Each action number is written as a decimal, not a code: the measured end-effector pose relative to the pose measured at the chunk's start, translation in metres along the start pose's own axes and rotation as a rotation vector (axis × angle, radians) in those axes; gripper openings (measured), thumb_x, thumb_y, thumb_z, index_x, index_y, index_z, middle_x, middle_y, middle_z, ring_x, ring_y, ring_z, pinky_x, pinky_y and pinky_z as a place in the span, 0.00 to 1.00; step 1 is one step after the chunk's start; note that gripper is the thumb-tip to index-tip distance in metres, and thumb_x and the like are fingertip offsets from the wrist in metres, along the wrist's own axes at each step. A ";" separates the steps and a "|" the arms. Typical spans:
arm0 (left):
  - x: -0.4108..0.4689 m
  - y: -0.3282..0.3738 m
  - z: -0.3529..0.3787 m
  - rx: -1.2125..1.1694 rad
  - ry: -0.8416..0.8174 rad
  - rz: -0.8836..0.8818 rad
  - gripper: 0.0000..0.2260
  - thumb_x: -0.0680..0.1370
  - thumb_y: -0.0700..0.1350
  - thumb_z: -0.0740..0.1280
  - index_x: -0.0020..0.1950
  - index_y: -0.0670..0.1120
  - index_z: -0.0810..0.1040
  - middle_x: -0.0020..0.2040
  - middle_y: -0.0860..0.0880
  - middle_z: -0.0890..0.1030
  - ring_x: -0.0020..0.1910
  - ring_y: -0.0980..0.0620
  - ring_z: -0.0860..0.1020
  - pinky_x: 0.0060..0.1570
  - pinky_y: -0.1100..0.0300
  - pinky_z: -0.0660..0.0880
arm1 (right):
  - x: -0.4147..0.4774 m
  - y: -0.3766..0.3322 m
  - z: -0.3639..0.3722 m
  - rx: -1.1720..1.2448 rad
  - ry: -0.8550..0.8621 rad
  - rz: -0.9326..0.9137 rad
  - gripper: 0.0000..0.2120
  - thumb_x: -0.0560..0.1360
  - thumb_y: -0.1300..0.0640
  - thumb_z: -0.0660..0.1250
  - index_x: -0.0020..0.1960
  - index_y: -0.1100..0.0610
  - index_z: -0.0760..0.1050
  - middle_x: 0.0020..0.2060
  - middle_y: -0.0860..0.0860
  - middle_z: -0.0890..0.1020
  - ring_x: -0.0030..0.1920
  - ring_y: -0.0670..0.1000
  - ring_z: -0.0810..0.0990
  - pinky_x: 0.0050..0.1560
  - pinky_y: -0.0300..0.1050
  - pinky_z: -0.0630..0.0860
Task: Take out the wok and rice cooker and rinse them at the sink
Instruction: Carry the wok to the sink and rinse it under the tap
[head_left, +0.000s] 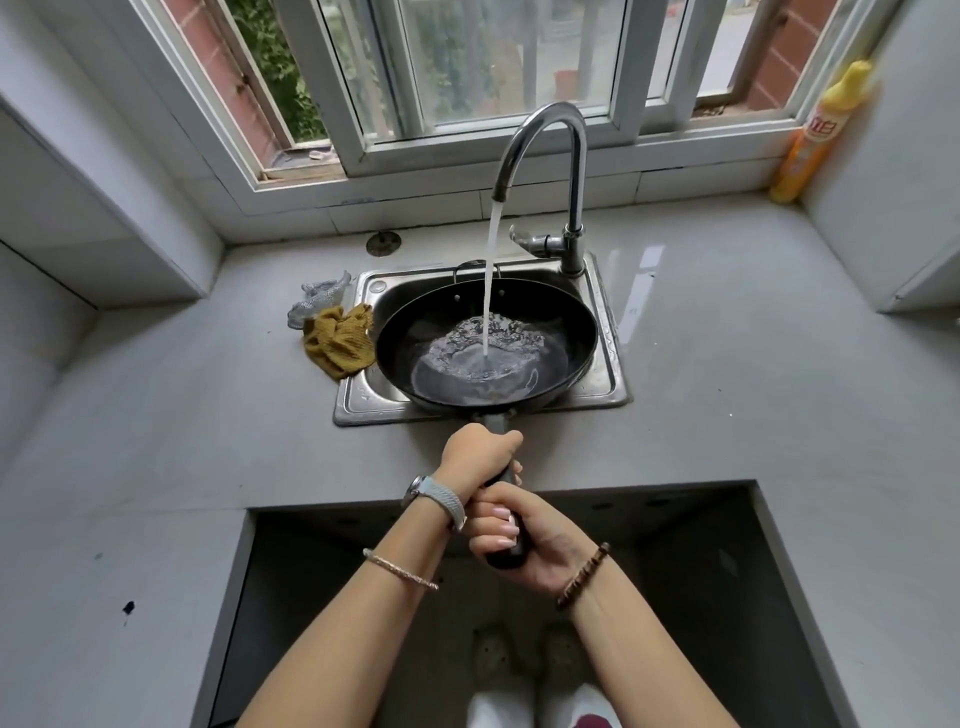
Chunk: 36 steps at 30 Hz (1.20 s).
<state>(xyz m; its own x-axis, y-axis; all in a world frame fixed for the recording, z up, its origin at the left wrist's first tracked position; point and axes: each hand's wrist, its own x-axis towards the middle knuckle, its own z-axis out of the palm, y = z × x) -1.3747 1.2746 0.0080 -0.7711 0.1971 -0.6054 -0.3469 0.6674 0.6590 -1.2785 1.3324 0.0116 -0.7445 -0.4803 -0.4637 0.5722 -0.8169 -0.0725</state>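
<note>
While water runs — left hand (477, 451), right hand (524, 540) grip wok (566, 332) handle.

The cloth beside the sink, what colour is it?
Mustard yellow. The crumpled cloth shows best in the head view, left of the sink.

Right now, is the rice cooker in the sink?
No, only the wok sits over the sink, under running water from the tap; no rice cooker is in view.

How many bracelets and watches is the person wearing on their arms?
3. A watch sits on the left wrist, a thin bracelet lies further up that same forearm, and a brown beaded bracelet circles the right wrist. Both hands grip the wok handle.
</note>
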 end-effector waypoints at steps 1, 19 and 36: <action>0.000 -0.002 0.000 -0.023 -0.014 -0.001 0.16 0.73 0.45 0.63 0.26 0.43 0.75 0.26 0.47 0.80 0.31 0.46 0.80 0.48 0.51 0.79 | 0.000 0.001 0.001 -0.009 0.008 0.009 0.14 0.73 0.67 0.61 0.30 0.57 0.65 0.23 0.48 0.65 0.21 0.43 0.64 0.22 0.34 0.63; -0.015 -0.057 0.041 -0.175 0.004 0.015 0.12 0.79 0.48 0.64 0.37 0.44 0.72 0.28 0.48 0.80 0.26 0.51 0.79 0.34 0.61 0.77 | 0.004 0.026 -0.044 -0.558 0.570 0.059 0.09 0.75 0.67 0.58 0.38 0.59 0.66 0.25 0.52 0.69 0.22 0.49 0.69 0.25 0.38 0.68; -0.014 -0.048 0.031 -0.267 -0.033 0.025 0.13 0.78 0.50 0.65 0.38 0.42 0.75 0.28 0.50 0.80 0.30 0.50 0.80 0.44 0.53 0.78 | -0.003 0.019 -0.022 -0.681 0.524 -0.073 0.05 0.76 0.66 0.59 0.42 0.60 0.67 0.25 0.52 0.70 0.23 0.48 0.69 0.25 0.40 0.70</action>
<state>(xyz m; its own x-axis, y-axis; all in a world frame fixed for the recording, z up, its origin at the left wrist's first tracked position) -1.3305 1.2622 -0.0289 -0.7646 0.2374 -0.5992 -0.4599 0.4503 0.7653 -1.2578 1.3257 -0.0072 -0.6288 -0.0877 -0.7726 0.7354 -0.3901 -0.5542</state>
